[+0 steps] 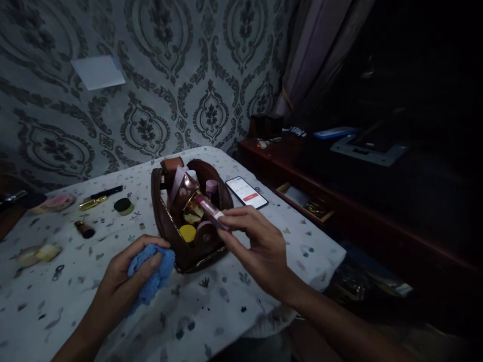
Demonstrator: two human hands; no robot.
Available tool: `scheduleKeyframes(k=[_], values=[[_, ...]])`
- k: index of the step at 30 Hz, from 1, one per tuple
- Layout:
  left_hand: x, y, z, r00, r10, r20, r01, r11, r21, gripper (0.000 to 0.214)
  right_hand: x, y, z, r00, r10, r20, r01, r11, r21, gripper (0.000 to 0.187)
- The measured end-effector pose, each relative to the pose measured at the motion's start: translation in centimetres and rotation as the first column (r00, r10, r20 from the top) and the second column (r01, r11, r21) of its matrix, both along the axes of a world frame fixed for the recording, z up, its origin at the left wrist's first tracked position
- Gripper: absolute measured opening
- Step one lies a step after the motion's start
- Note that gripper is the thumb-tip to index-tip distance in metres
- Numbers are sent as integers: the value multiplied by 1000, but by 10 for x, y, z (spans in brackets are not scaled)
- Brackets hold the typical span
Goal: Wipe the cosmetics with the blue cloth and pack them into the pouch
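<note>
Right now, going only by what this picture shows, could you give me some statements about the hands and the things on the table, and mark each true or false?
1. The left hand grips a blue cloth. True.
2. The right hand holds a pink tube above the brown pouch. True.
3. The brown pouch is zipped shut. False: it stands open, with several small items showing inside.
4. The phone lies with its screen dark. False: the screen is lit.
5. A black pen lies to the left of the brown pouch, not touching it. True.
</note>
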State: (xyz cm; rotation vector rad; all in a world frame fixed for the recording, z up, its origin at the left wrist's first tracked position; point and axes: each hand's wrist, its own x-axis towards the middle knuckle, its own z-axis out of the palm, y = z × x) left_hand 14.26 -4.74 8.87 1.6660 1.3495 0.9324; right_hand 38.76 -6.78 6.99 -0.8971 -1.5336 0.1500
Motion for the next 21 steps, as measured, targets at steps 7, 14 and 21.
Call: scheduleKeyframes(k=[7, 14, 21], values=[[-7, -3, -12, 999, 3, -46, -5, 999, -45, 36, 23, 22, 16, 937, -166, 307, 128, 982, 140, 15], [-20, 4, -33, 996, -36, -82, 33, 999, -41, 38, 25, 51, 33, 775, -71, 627, 107, 994, -20, 8], [-28, 8, -44, 992, -33, -125, 28, 999, -44, 40, 24, 66, 50, 708, -21, 706, 120, 989, -90, 7]])
